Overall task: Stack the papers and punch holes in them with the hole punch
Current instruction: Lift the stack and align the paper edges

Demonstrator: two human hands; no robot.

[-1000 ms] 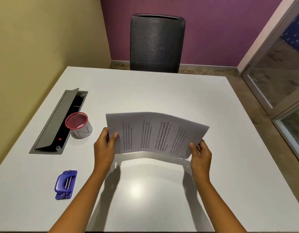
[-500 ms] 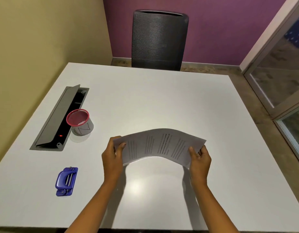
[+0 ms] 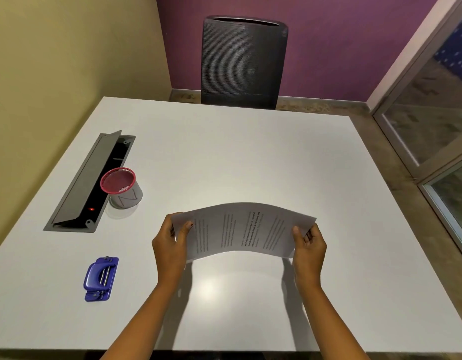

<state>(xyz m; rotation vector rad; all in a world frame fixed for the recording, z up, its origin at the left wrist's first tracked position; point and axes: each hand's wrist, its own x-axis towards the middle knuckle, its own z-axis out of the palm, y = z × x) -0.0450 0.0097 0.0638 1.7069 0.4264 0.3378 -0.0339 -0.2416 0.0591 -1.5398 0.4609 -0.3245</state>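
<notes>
A stack of printed white papers is held just above the white table, bowed upward in the middle. My left hand grips its left short edge and my right hand grips its right short edge. How many sheets are in the stack is not visible. A blue hole punch lies on the table to the left of my left forearm, well apart from the papers.
A mesh pen cup with a pink rim stands beside an open grey cable tray set into the table's left side. A black chair stands at the far edge. A glass partition runs along the right.
The papers came down from a raised, upright hold to a flatter one close over the table, and both hands drew nearer to me. The hole punch and cup stayed put.
</notes>
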